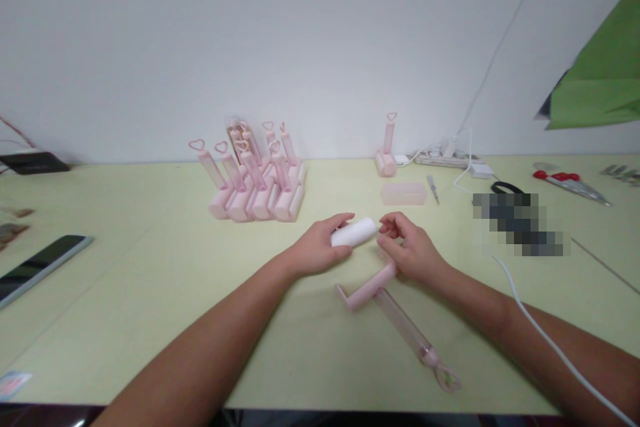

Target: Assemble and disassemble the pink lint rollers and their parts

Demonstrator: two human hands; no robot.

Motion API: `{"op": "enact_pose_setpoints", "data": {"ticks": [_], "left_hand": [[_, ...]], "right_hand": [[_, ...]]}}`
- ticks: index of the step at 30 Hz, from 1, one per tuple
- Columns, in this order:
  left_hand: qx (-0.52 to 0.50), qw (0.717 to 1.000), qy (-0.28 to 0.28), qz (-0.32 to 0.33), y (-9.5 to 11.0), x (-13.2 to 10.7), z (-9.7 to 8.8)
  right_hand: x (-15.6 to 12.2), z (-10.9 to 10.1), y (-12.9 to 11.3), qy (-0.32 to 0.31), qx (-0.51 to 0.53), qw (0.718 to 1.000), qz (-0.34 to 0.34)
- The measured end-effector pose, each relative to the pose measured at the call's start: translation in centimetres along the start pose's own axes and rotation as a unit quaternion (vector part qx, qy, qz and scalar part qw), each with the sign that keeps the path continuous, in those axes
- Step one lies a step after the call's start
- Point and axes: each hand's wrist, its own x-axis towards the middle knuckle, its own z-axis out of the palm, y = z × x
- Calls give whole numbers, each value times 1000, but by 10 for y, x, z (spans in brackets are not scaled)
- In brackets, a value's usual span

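Observation:
My left hand is closed round a small white roll, holding it just above the pale green table. My right hand faces it, fingers pinched near the roll's right end, and it also grips the pink axle end of a pink lint-roller frame. The frame's clear pink handle runs toward me and ends in a heart-shaped loop lying on the table.
A cluster of several pink heart-topped rollers stands behind the hands. One more roller stands at the back, with a pink translucent cover and a small screwdriver nearby. Scissors, a power strip, a phone, a white cable.

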Motion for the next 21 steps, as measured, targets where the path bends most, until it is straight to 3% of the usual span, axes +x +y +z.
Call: {"op": "enact_pose_setpoints", "data": {"ticks": [2,6,8,13,16,21], "left_hand": [[-19,1000,-4,9,-4,-2,0],[-117,993,6,-5,-13,1,4],[-185,983,7,-14,-15,4,8],[-301,950,78,-26,-16,10,16],[-308,944,110,-38,-15,12,18],[-301,946,116,-42,-13,12,19]], "right_hand": [[3,-4,5,-9,45,999,6],[13,-14,18,-146,173,973,55],[17,-18,23,-184,228,953,78],[21,-24,30,-174,258,945,100],[21,-23,29,-169,259,945,101],[21,-22,26,-158,276,942,110]]}}
